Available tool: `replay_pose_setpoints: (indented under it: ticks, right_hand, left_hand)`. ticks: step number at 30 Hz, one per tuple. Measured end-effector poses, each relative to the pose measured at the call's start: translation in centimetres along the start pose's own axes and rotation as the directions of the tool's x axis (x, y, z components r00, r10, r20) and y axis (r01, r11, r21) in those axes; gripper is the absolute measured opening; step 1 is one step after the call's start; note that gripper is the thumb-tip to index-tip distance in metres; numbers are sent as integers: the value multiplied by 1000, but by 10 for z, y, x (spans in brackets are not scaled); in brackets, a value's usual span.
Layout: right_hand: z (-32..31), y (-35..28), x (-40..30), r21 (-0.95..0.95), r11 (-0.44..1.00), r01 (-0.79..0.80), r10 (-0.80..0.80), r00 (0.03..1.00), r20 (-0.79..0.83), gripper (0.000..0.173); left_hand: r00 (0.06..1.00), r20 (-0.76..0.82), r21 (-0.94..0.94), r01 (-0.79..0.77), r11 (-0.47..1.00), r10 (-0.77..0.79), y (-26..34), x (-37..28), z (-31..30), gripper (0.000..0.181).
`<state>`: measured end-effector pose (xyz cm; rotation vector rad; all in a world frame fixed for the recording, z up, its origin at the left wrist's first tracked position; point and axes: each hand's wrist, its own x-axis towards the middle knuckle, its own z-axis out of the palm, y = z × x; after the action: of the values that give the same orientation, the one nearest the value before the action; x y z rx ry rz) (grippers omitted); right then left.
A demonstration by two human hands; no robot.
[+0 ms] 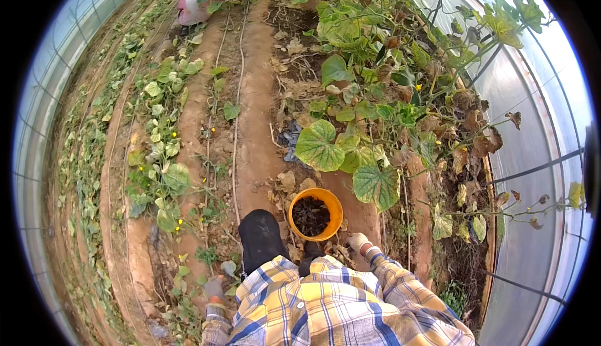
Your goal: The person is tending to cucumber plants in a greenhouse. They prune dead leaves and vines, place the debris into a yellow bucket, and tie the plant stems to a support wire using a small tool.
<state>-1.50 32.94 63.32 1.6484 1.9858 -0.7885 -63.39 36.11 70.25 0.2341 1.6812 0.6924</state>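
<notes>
My right hand, in a pale work glove, is low beside the yellow-orange bucket, close to dry leaves on the soil. Its fingers look curled, but whether they hold anything is unclear. In the bucket lies dark, dried plant matter. My left hand, in a greyish glove, hangs at my left side near green leaves; its fingers are too blurred to read. The bucket stands on the ground just in front of my feet, at the edge of the leafy vines.
Yellowing cucumber-like vines fill the right side up to the plastic greenhouse wall. Thin irrigation lines run along the bare soil path. Low plants grow in rows at left. Another person crouches at the far left.
</notes>
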Motion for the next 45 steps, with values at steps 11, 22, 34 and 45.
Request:
replay_pose_setpoints:
  ticks: [11,22,34,45]
  right_hand:
    - [-210,-62,164,779,364,-511,395,842,367,22]
    - [-449,-160,246,267,959,98,-24,964,-267,24]
    - [-376,-90,329,76,991,-106,100,992,78,25]
    - [-510,51,481,138,988,-74,97,980,-171,23]
  left_hand:
    - [985,-87,167,159,973,-146,156,122,-38,19]
    - [964,-30,61,-262,963,264,508,223,9,10]
    - [843,355,898,-428,106,404,376,285,-9,19]
    - [818,468,853,-517,71,336,565,352,157,7]
